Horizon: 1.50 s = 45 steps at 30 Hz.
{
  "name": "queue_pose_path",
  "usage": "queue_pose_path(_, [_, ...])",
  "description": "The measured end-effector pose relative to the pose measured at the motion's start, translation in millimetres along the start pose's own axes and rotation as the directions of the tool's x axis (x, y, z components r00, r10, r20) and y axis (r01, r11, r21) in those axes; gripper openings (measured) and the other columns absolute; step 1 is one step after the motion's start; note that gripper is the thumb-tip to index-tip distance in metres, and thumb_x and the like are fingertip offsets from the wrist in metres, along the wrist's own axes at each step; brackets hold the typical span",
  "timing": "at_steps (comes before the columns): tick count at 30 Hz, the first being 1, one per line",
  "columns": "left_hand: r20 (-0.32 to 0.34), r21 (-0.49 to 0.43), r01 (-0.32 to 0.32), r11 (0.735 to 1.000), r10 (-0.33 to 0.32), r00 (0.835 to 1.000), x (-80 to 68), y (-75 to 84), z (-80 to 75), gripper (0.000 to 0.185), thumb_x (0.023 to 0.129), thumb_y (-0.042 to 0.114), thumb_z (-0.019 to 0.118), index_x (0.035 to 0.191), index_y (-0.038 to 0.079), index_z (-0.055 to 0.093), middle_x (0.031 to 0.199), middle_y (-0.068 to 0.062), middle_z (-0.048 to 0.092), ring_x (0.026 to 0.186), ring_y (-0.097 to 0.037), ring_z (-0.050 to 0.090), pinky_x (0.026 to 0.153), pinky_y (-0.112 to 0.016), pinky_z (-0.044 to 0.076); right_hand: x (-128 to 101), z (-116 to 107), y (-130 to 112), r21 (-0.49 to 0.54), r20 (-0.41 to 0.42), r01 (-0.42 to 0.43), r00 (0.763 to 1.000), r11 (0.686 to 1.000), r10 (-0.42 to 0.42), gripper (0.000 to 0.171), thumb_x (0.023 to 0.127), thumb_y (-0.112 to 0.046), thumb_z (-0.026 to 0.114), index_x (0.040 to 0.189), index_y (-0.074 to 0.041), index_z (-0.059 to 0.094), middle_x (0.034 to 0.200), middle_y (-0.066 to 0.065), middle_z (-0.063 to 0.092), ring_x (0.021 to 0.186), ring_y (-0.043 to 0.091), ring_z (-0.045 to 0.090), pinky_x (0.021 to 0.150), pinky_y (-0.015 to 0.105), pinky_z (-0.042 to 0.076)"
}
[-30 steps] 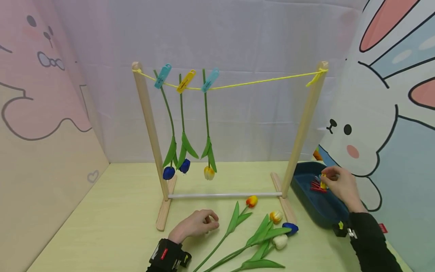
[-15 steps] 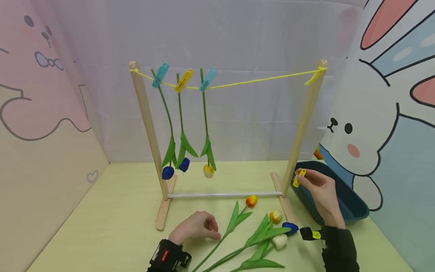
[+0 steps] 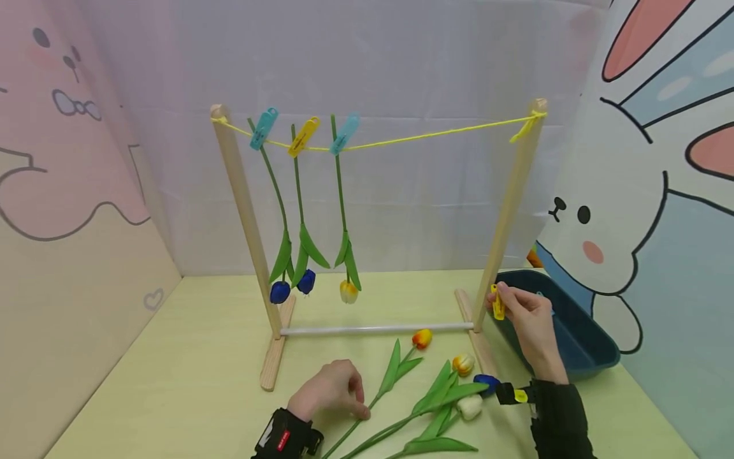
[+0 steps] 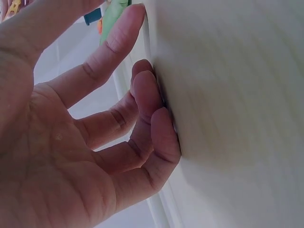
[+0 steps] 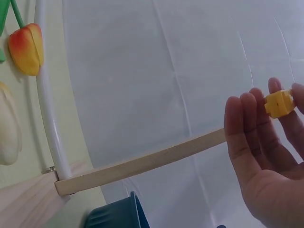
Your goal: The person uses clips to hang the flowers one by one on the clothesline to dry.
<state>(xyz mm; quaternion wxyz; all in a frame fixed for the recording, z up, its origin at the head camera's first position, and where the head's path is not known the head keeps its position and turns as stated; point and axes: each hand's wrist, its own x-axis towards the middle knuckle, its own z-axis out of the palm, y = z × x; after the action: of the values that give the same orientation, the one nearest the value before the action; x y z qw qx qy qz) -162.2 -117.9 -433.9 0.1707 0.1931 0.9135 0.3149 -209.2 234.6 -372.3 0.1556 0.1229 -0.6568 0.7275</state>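
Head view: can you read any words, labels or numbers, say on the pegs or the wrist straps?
No text is readable in any view.
Left wrist strap: a small red tag, print too small to read.
Right wrist strap: a yellow tag, unreadable.
Hanging yellow peg: dark marks, too blurred.
Walls: cartoon rabbits only, no lettering.

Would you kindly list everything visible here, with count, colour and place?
wooden rack: 1, pale wood, centre of table
string: 1, yellow, between post tops
clothespins on string: 3, two blue, one yellow, left part
hanging tulips: 3, two blue, one yellow, heads down
loose tulips: 4, orange, yellow, blue, white, on table in front
tray: 1, dark blue, right
yellow clothespin: 1, pinched in right hand
left hand: 1, on table by a stem
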Motion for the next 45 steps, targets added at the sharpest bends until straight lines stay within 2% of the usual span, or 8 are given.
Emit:
queue_pose_path(5, [0.002,-0.005,0.003,1.000,-0.003,1.000,-0.3,-0.5,-0.2,0.019,0.070,0.019,0.090,0.065,0.014,0.072,0.067,0.011,0.062,0.065,-0.004,0.049,0.059,-0.020,0.038,-1.3,-0.3,-2.9,0.009,-0.021,-0.014,1.000,1.000,0.014,0.031,0.103,-0.014,0.056,0.089,0.008,0.072,0.075,-0.001,0.073,0.073,0.013,0.068,0.073,0.019,0.056])
queue_pose_path(8, [0.003,-0.006,0.002,1.000,-0.002,1.000,-0.6,0.3,-1.2,0.017,0.071,0.016,0.089,0.066,0.013,0.072,0.067,0.011,0.061,0.064,-0.004,0.048,0.058,-0.020,0.037,-1.6,-0.8,-3.7,0.024,-0.006,-0.015,1.000,1.000,0.015,0.029,0.103,-0.014,0.057,0.091,0.008,0.071,0.076,0.000,0.073,0.074,0.015,0.068,0.076,0.020,0.057])
queue_pose_path(15, [0.008,-0.002,-0.008,1.000,0.008,1.000,-0.6,0.9,-1.9,0.015,0.071,0.012,0.087,0.065,0.012,0.073,0.064,0.011,0.060,0.061,-0.004,0.047,0.056,-0.019,0.037,-2.8,-1.3,-1.4,0.066,0.027,0.030,0.999,0.997,-0.032,0.016,0.102,-0.006,0.056,0.110,0.004,0.066,0.085,-0.003,0.074,0.077,0.011,0.070,0.077,0.020,0.060])
queue_pose_path(21, [-0.005,0.022,-0.024,0.999,0.024,1.000,-0.7,-0.2,-1.9,0.015,0.071,0.010,0.086,0.064,0.012,0.073,0.060,0.010,0.062,0.057,-0.003,0.048,0.054,-0.018,0.039,-2.8,-1.8,-1.9,0.066,0.041,0.009,0.999,0.998,-0.012,0.029,0.103,-0.008,0.055,0.129,0.003,0.060,0.089,-0.005,0.076,0.081,0.008,0.071,0.079,0.019,0.060])
queue_pose_path(27, [-0.008,0.015,-0.026,1.000,0.026,1.000,-1.3,-1.4,-2.8,0.015,0.074,0.007,0.082,0.065,0.012,0.070,0.061,0.009,0.059,0.058,-0.004,0.049,0.054,-0.019,0.040,-3.6,-2.6,-1.6,0.082,0.045,-0.001,0.999,0.997,-0.003,0.026,0.104,-0.010,0.054,0.122,0.004,0.065,0.091,-0.004,0.076,0.082,0.009,0.072,0.082,0.019,0.059])
queue_pose_path(34, [-0.045,0.083,-0.055,0.995,0.059,0.997,-5.3,4.0,-3.1,0.017,0.079,-0.003,0.071,0.073,0.012,0.067,0.070,0.008,0.058,0.062,-0.004,0.046,0.057,-0.020,0.040,-3.0,-1.5,-1.5,0.125,0.092,0.011,0.996,0.992,-0.023,0.028,0.105,-0.014,0.051,0.124,0.006,0.056,0.095,-0.001,0.072,0.086,0.009,0.070,0.081,0.020,0.060])
queue_pose_path(39, [-0.046,0.103,-0.029,0.994,0.033,0.998,-9.6,8.1,-4.4,0.014,0.075,0.003,0.076,0.081,0.010,0.065,0.073,0.005,0.056,0.065,-0.006,0.047,0.059,-0.022,0.040,-1.9,-0.6,-1.5,0.149,0.084,0.021,0.996,0.989,-0.034,0.026,0.105,-0.014,0.051,0.122,0.004,0.058,0.094,0.000,0.072,0.085,0.010,0.070,0.080,0.021,0.061])
queue_pose_path(45, [-0.071,0.106,-0.012,0.994,0.020,0.997,-13.8,8.0,-5.6,0.013,0.079,0.001,0.076,0.083,0.009,0.067,0.077,0.001,0.057,0.072,-0.010,0.047,0.063,-0.024,0.040,-2.1,-2.0,-0.9,0.119,0.076,0.005,0.997,0.993,-0.014,0.024,0.105,-0.014,0.052,0.122,0.001,0.060,0.095,0.000,0.072,0.086,0.009,0.070,0.080,0.020,0.060])
